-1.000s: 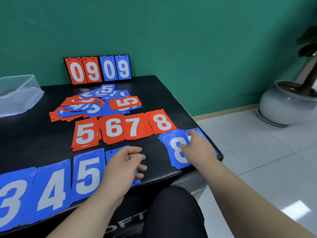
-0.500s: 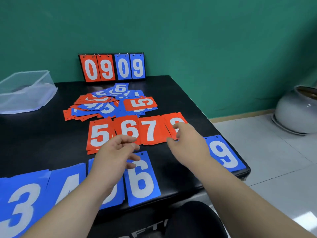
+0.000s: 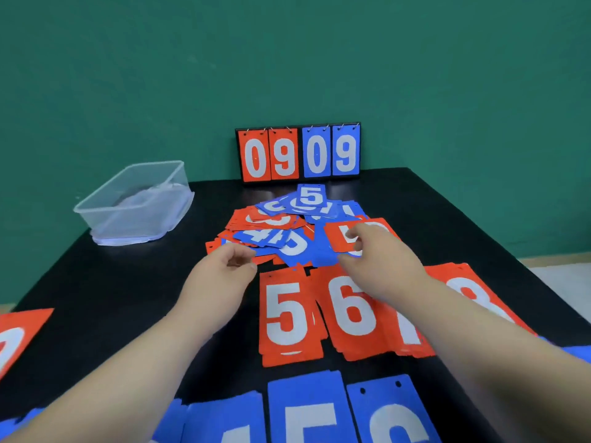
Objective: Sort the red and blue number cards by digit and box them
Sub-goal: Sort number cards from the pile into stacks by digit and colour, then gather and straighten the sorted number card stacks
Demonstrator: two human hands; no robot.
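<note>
A person sits at a black table (image 3: 96, 282), seen from their own eye level; both bare arms reach forward to a loose pile of cards (image 3: 281, 238), red and blue mixed, in the middle of the table. The right hand (image 3: 380, 266) pinches a red card marked 5 (image 3: 334, 241) on the pile's right side, between forefinger and thumb; the left hand (image 3: 220, 273) hovers with curled fingers at the pile's near left edge, and whether it grasps a card cannot be told. Just nearer lie the sorted red stacks: the red 5 stack (image 3: 289, 314), the red 6 stack (image 3: 351, 311), then a partly hidden 7 and 8; nearer again, a blue 5 card (image 3: 307, 417) and a blue 6 card (image 3: 390, 420) are cut off by the frame. To do this step well, it is probably best to lift the card clear without dragging its neighbours, then square it on the red 5 stack, digit upright. A clear plastic box (image 3: 134, 215) waits at the far left, apart from the pile. Against the green wall a flip scoreboard (image 3: 299, 153) reads 0 9 in red, 0 9 in blue; no brand is readable.
</note>
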